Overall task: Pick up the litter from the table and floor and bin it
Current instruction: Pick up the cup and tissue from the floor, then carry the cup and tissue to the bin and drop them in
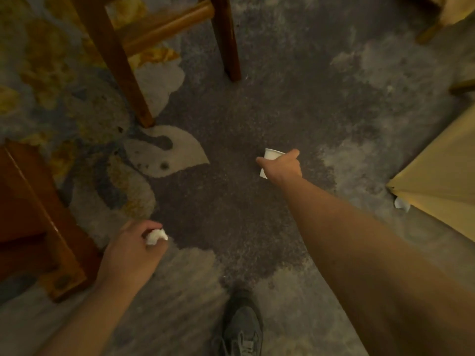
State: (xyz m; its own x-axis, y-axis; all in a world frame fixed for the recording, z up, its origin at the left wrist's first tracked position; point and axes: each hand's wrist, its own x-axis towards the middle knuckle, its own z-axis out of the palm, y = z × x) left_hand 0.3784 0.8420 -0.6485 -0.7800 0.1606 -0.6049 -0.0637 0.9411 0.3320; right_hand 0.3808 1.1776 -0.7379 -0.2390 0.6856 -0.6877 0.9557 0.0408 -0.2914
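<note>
My right hand (284,167) reaches out over the dark carpet and is closed around a small white paper cup (272,154), whose rim points up and left. My left hand (131,249) hangs lower left with its fingers closed on a crumpled white tissue (156,236). Another scrap of white paper (401,203) lies on the floor at the right, under the edge of a yellow tablecloth (442,186). No bin is in view.
Wooden chair legs (123,65) stand at the upper left, and a second wooden chair base (38,217) is at the far left. The patterned carpet (231,111) fills the middle. My dark shoe (241,327) is at the bottom centre.
</note>
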